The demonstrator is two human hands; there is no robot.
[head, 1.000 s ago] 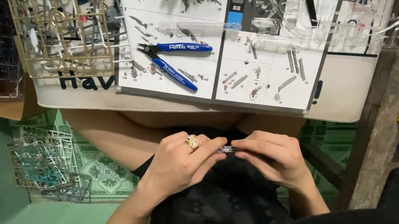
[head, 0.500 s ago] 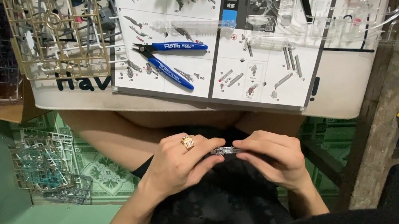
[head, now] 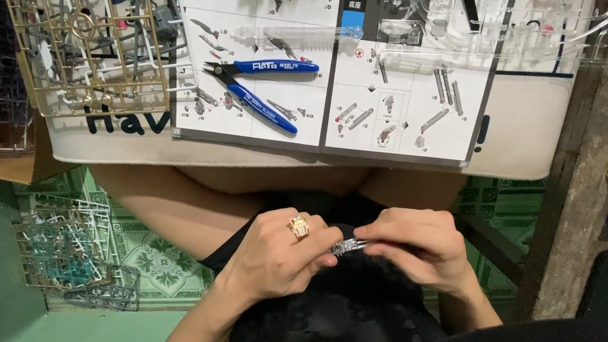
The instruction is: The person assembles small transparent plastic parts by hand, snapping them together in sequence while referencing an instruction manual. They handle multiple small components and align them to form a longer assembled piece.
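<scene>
Hands meet over lap: left hand (head: 278, 256) and right hand (head: 412, 247) both pinched on small grey model part (head: 349, 247), long axis left-right between fingertips, detail too small to tell. Blue nippers (head: 263, 92) far, on instruction sheet (head: 390, 100).

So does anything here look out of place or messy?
Somewhat: the instruction sheet overhangs the white table's front edge, and one parts frame lies on the floor. The blue-handled nippers lie open on the sheet. Nothing looks damaged.
</scene>
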